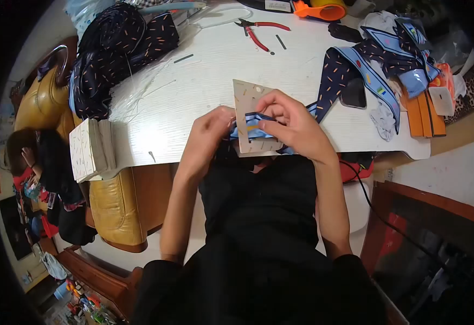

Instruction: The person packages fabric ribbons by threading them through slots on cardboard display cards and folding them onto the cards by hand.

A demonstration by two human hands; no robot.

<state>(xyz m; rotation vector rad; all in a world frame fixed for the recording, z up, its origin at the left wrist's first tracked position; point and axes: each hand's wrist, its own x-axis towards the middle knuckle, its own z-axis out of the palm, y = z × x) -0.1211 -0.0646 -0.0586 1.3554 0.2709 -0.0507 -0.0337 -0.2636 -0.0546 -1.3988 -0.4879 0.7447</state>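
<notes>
A beige patterned card, folded with a cut-out in it, stands at the table's near edge between my hands. A narrow blue and navy scarf passes through the card. My right hand is closed on the scarf at the front of the card, thumb and fingers pinching it. At the card's left edge, my left hand is closed, its fingertips on the scarf where it comes out; part of this grip is hidden. More of the scarf trails over the table to the right.
On the white table lie a stack of patterned cards, red-handled pliers, a heap of navy scarves and clear plastic strands. A phone and an orange box lie right. Another person is at left.
</notes>
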